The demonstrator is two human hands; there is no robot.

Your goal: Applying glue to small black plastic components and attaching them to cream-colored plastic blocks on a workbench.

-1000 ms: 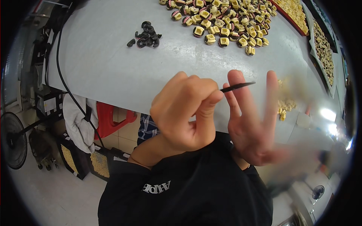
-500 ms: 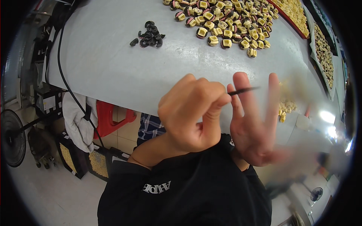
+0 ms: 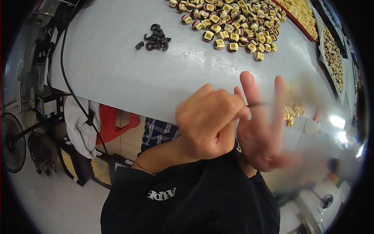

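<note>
1. Thin dark pin [image 3: 259, 104], straight and needle-like, sits at the centre of the frame, pinched at one end and running rightward across the other hand's fingers.
2. The left hand [image 3: 208, 123] is curled into a loose fist, thumb and forefinger closed on the pin's left end.
3. The right hand [image 3: 261, 132] is spread open, fingers long and pointing up, palm facing the left hand; whether it grips anything cannot be told, as motion blurs it.
4. A smooth, pale grey table [image 3: 117, 74] with a rounded edge fills the upper half of the frame.
5. A small heap of black ring-shaped pieces [image 3: 154, 38] lies at upper centre-left.
6. A wide scatter of little blocky cream-and-dark parts [image 3: 230, 23] covers the top centre.
7. A few small yellow pieces [image 3: 292, 111] lie just right of the right hand.
8. Trays [image 3: 333, 54] of similar small parts line the upper right.
9. A red plastic stool [image 3: 115, 123] stands under the table edge at left, beside a hanging white cloth [image 3: 80, 124].
10. A black sleeve [image 3: 187, 195] fills the lower centre.
</note>
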